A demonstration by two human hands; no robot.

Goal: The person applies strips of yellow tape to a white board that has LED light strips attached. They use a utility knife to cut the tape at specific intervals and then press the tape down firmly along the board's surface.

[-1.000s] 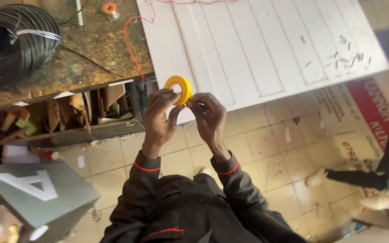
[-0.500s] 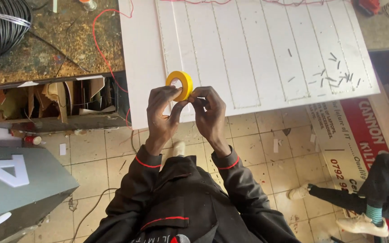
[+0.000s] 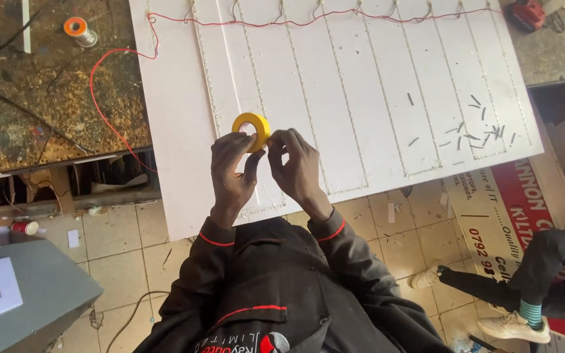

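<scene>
While both hands sit close together above the near edge of the white panel (image 3: 184, 131), the yellow tape roll (image 3: 252, 130) is up in the air between them, not on the bench. Left hand (image 3: 230, 171) grip: fingers closed round the roll's lower left side, holding it upright w/ the hole facing the camera. Right hand (image 3: 297, 168) grip: fingertips pinched together at the roll's right edge, looks like picking at the tape end; can't tell if a free end is lifted yet, too small to see.

Status, judging from the panel: red wire (image 3: 122, 140) already runs along the far edge and drops off the left side twd the bench (image 3: 47, 98); rows of small dots line the panel's grooves, so layout and wiring look largely in. Cut offcuts (image 3: 469, 127) lie scattered on the right part of the panel, so stripping/trimming looks done or partly done. No yellow tape visible anywhere on the panel, so taping looks not started.

Orange-topped spool (image 3: 76, 29) sits untouched far left on the bench. Another person's legs (image 3: 524, 287) on the floor to the right, well apart.
</scene>
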